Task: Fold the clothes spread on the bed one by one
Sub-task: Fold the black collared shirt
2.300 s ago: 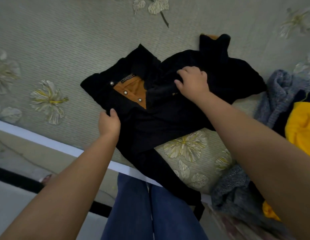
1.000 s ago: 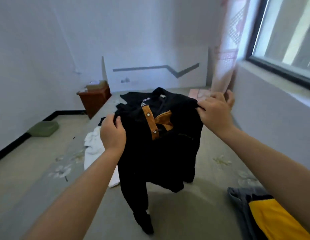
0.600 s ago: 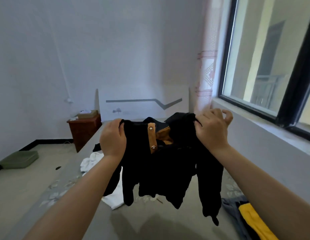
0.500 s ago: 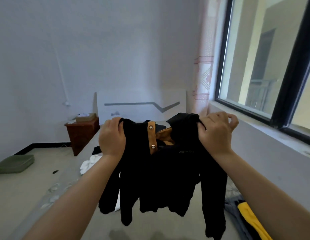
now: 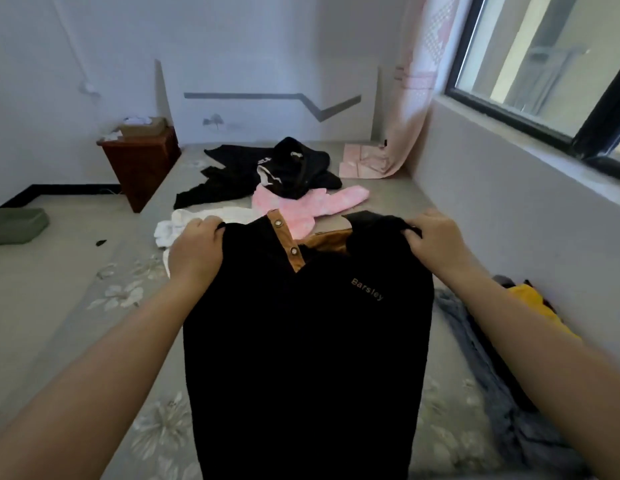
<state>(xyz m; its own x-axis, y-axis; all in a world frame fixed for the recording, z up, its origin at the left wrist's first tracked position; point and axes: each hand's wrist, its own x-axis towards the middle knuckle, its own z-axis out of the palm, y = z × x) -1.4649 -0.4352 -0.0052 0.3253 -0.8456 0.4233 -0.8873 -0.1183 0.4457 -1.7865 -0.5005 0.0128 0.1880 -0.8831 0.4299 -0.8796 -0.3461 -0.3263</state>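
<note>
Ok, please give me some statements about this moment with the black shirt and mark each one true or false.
1. Both hands hold the black shirt by its top edge. True: left hand, right hand.
2. The shirt carries the word "Barsley". True.
3. A pink garment lies beyond the shirt on the bed. True.
4. The collar placket is blue. False: it is tan with snaps.
5. The yellow garment lies by the left arm. False: it lies by the right arm.
</note>
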